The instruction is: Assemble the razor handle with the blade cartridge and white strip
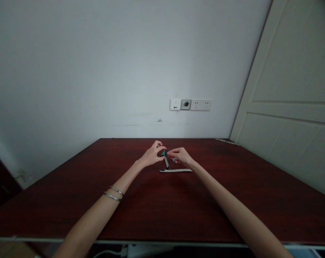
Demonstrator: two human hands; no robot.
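Note:
Both my arms reach out over a dark red wooden table (71,200). My left hand (152,154) and my right hand (180,155) meet near the table's middle, fingers pinched together on a small dark object with a green part (164,153). A dark strap-like piece (166,163) hangs down from it to the table. A thin light strip (175,170) lies flat on the table just below the hands. A small pale item (175,161) sits under my right hand; I cannot make out what it is. Two thin bracelets (113,193) circle my left forearm.
A white wall stands behind the table with a row of sockets (190,104). A cream door (291,100) is at the right. The table's near edge (162,242) has a pale trim; a cable and white things show below it.

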